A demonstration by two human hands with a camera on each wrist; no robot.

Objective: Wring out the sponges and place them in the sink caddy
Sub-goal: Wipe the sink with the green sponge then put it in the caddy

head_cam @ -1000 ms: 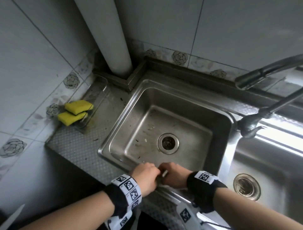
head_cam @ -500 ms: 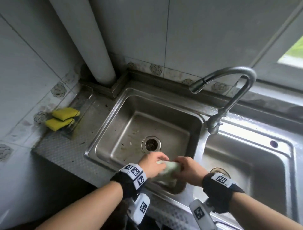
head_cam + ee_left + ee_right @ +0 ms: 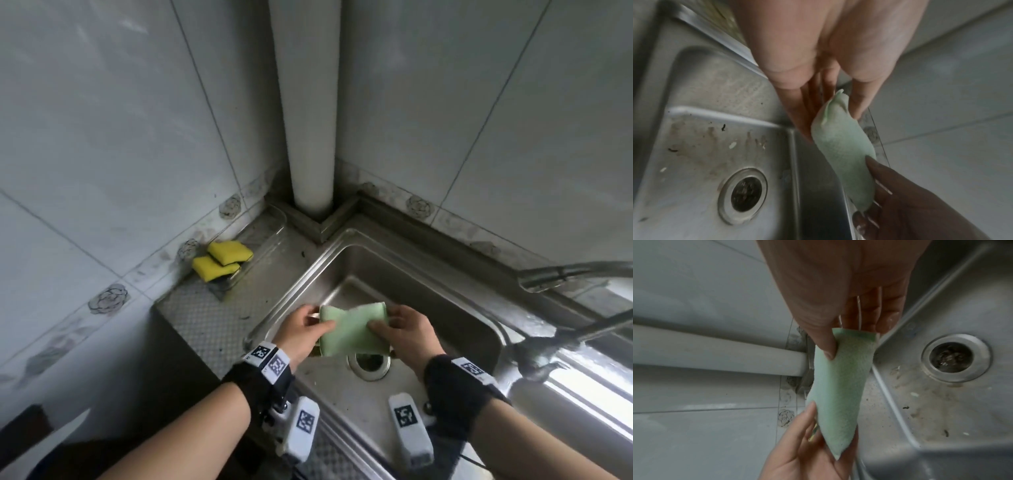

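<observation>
A pale green sponge (image 3: 352, 329) is held flat over the left sink basin (image 3: 346, 274). My left hand (image 3: 301, 329) pinches its left end between thumb and fingers, and my right hand (image 3: 404, 329) pinches its right end. In the wrist views the green sponge (image 3: 844, 155) (image 3: 838, 394) stretches between both hands. Two yellow sponges (image 3: 222, 260) lie stacked in a clear caddy (image 3: 270, 236) on the counter by the left wall.
A white pipe (image 3: 308, 120) stands in the wall corner behind the sink. The drain (image 3: 370, 363) sits under the sponge. A faucet spout (image 3: 565, 274) reaches in from the right. A textured steel counter (image 3: 202, 315) lies left of the basin.
The hands rose from the sink's front rim and moved apart. The green sponge, bunched between them before, is now spread out. The head view swung left toward the wall corner.
</observation>
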